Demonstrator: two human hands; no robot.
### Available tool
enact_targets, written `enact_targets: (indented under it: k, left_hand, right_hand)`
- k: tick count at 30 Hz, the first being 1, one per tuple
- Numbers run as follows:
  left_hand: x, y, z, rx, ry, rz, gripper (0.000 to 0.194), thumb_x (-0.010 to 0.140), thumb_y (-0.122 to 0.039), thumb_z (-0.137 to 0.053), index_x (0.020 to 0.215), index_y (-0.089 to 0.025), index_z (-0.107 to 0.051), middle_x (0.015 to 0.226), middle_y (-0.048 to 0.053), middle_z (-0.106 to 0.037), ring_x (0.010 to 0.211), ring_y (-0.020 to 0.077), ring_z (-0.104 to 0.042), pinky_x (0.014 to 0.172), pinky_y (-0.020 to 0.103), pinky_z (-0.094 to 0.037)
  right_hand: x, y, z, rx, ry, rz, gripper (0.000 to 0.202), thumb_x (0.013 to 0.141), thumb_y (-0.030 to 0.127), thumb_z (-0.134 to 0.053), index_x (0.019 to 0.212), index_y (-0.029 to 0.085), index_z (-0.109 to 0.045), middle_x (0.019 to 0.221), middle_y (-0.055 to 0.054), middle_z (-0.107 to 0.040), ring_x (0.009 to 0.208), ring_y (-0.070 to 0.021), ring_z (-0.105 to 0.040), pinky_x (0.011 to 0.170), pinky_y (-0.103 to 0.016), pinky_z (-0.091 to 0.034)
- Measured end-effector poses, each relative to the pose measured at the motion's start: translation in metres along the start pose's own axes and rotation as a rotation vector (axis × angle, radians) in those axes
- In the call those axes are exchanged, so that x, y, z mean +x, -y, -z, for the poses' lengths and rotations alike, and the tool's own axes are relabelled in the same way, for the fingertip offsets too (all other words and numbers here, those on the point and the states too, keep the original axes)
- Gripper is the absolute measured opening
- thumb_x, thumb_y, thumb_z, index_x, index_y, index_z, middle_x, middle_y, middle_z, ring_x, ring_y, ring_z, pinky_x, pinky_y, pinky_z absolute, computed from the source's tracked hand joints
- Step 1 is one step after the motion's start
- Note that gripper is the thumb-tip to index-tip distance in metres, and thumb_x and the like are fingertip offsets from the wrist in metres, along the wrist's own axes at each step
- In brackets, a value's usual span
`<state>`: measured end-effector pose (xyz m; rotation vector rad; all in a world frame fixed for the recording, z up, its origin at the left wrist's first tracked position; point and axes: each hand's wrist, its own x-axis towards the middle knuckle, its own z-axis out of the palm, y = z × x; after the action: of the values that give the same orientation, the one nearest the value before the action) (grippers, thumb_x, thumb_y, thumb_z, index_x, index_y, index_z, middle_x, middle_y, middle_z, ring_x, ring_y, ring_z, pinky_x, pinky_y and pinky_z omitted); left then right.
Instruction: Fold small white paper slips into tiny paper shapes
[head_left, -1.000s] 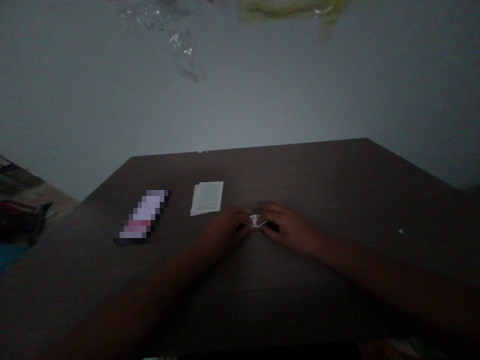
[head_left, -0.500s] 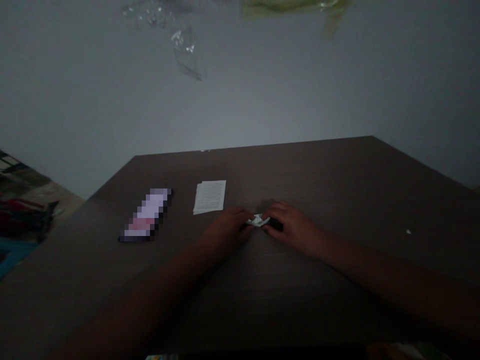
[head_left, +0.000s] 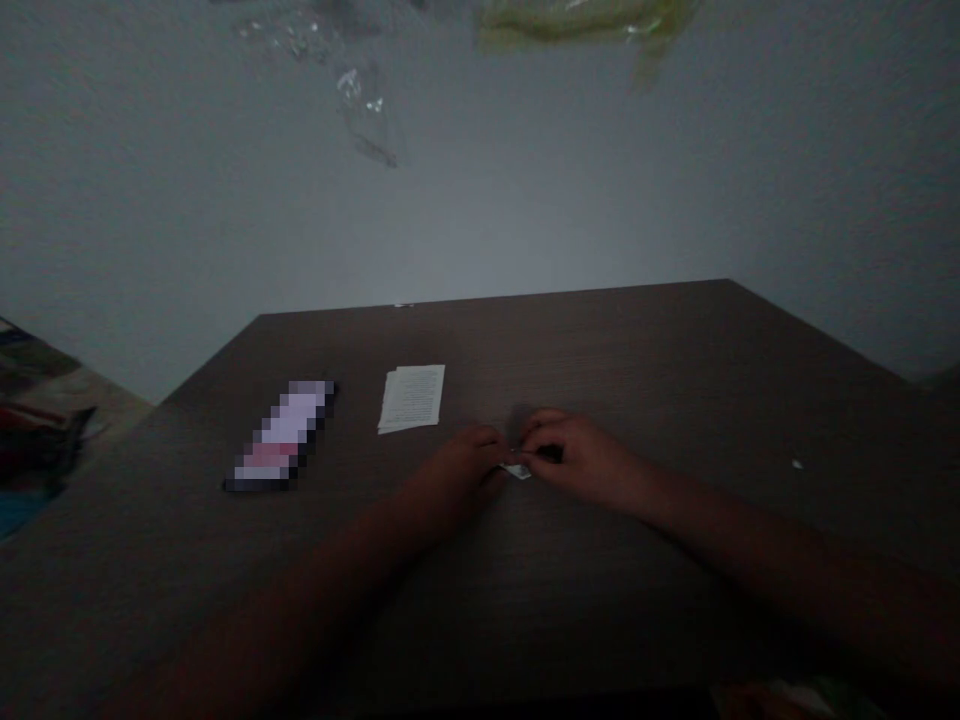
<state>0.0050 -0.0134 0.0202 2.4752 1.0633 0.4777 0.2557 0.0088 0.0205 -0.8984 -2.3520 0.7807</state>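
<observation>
A small folded piece of white paper (head_left: 517, 470) lies low over the dark table, between my two hands and partly covered by the fingertips. My left hand (head_left: 469, 468) is closed on its left side. My right hand (head_left: 574, 450) pinches it from the right, with thumb and index finger together. Left of my hands, a small stack of printed paper sheets (head_left: 412, 397) lies flat on the table. The fine folds of the held paper are too small and dark to make out.
A phone (head_left: 283, 437) with a blurred screen lies on the brown table (head_left: 600, 340), left of the sheets. A tiny white scrap (head_left: 797, 464) is at the right. Behind the table stands a pale wall (head_left: 525, 180) with clear and yellow plastic at the top.
The folded paper shows less between my fingers, and its visible part now points towards me. My right fingertips have come closer to my left. The whole view has shifted slightly.
</observation>
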Motion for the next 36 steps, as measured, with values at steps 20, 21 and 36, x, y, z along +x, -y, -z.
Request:
enact_targets:
  k: [20, 21, 36]
  left_hand:
    - [-0.002, -0.018, -0.007, -0.047, 0.012, 0.009, 0.024, 0.101, -0.002, -0.069, 0.115, -0.021, -0.072, 0.123, 0.008, -0.081, 0.117, 0.0272, -0.078, 0.106, 0.041, -0.063]
    - [-0.003, -0.018, -0.008, -0.036, 0.012, -0.006, 0.024, 0.101, -0.003, -0.069, 0.116, -0.021, -0.072, 0.123, 0.008, -0.081, 0.118, 0.0278, -0.077, 0.106, 0.041, -0.063]
    - [-0.002, -0.030, -0.002, -0.110, -0.041, 0.038, 0.014, 0.100, -0.013, -0.077, 0.108, -0.023, -0.073, 0.109, 0.002, -0.081, 0.097, 0.0220, -0.075, 0.094, 0.035, -0.060]
  right_hand:
    - [-0.004, 0.021, 0.018, -0.119, 0.138, -0.071, 0.018, 0.096, 0.006, -0.083, 0.086, 0.022, -0.085, 0.095, -0.005, -0.079, 0.092, -0.0222, -0.076, 0.083, -0.033, -0.056]
    - [-0.004, 0.022, 0.018, -0.140, 0.138, -0.078, 0.017, 0.095, 0.007, -0.084, 0.086, 0.021, -0.085, 0.095, -0.005, -0.079, 0.093, -0.0232, -0.076, 0.085, -0.034, -0.056]
    - [-0.010, 0.027, 0.014, -0.298, 0.187, -0.057, 0.023, 0.105, 0.005, -0.071, 0.089, 0.020, -0.082, 0.087, -0.004, -0.074, 0.081, -0.0191, -0.069, 0.076, -0.031, -0.047]
